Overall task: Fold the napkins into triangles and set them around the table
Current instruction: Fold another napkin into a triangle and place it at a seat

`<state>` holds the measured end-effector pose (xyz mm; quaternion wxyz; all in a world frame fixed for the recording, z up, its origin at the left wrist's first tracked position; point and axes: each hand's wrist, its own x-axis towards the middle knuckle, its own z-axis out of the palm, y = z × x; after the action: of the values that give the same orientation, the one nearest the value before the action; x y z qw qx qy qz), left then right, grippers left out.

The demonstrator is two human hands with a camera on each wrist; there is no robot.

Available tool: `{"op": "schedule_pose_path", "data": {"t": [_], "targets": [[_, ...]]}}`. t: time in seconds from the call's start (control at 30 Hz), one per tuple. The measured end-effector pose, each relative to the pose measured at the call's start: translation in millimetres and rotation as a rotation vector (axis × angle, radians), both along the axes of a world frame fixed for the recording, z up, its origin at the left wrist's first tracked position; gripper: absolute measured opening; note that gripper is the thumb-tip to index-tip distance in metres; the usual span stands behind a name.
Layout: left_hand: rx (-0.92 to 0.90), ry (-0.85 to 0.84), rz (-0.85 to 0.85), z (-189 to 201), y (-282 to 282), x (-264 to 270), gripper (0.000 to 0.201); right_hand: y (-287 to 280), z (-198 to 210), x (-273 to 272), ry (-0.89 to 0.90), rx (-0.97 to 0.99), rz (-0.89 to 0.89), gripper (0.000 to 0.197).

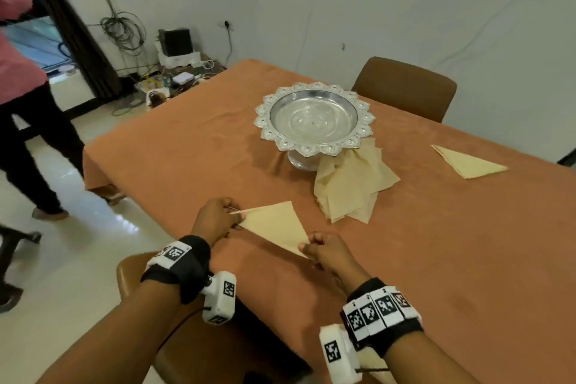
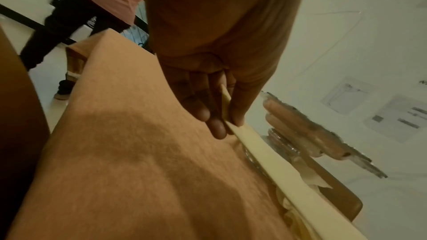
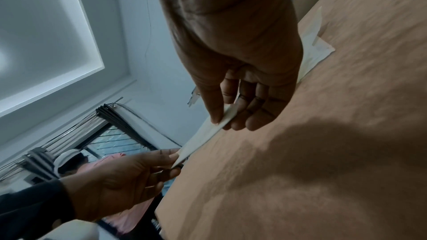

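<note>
A cream napkin folded into a triangle [image 1: 274,226] is held just above the orange tablecloth [image 1: 436,243] near the table's front edge. My left hand [image 1: 218,218] pinches its left corner, and my right hand [image 1: 324,251] pinches its near right corner. The left wrist view shows the napkin edge [image 2: 251,145] caught between thumb and fingers of my left hand [image 2: 221,116]. In the right wrist view my right hand [image 3: 231,116] pinches the napkin [image 3: 208,134]. A second folded triangle [image 1: 467,160] lies flat at the right. A loose pile of napkins [image 1: 352,184] lies beside the silver pedestal tray [image 1: 314,117].
A brown chair [image 1: 405,87] stands at the far side, another chair back [image 1: 199,337] sits under my arms. A person in a pink top [image 1: 21,103] walks on the floor at the left. Cables and boxes [image 1: 174,72] clutter the far corner.
</note>
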<state>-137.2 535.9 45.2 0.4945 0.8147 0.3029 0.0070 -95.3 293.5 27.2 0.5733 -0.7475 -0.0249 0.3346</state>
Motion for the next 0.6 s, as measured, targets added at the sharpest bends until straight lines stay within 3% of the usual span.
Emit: {"op": "schedule_pose_path", "data": {"t": [0.27, 0.6], "targets": [[-0.019, 0.086, -0.232, -30, 76, 13, 0.009, 68, -28, -25, 0.032, -0.147, -0.250, 0.013], [-0.074, 0.144, -0.261, -57, 106, 8, 0.014, 98, -43, -46, -0.086, -0.336, -0.305, 0.012]]}}
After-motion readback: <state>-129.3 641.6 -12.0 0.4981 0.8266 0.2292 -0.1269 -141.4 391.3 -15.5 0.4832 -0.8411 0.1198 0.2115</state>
